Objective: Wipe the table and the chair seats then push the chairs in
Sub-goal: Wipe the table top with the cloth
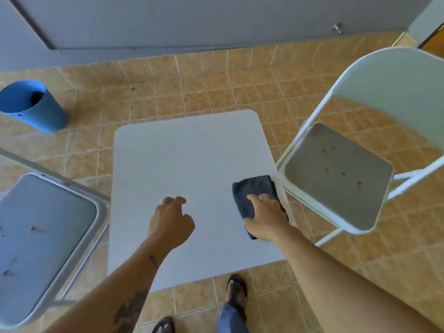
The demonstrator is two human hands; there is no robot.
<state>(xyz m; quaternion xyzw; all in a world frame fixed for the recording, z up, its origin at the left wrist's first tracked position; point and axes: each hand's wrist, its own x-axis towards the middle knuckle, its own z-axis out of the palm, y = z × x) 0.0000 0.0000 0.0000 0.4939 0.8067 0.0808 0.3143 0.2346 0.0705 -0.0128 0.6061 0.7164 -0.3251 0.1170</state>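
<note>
Now right hand (266, 219) presses lengthwise cloth (254, 195) along table (187, 159) edge.

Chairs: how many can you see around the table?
2. One chair stands right of the table, its seat facing it; the other chair is on the left, cut off by the frame. More may stand out of view.

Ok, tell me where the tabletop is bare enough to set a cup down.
The table is bare across its far half and left side. The near right corner is crowded: the right hand presses the dark cloth; the left hand hovers near centre.
</note>
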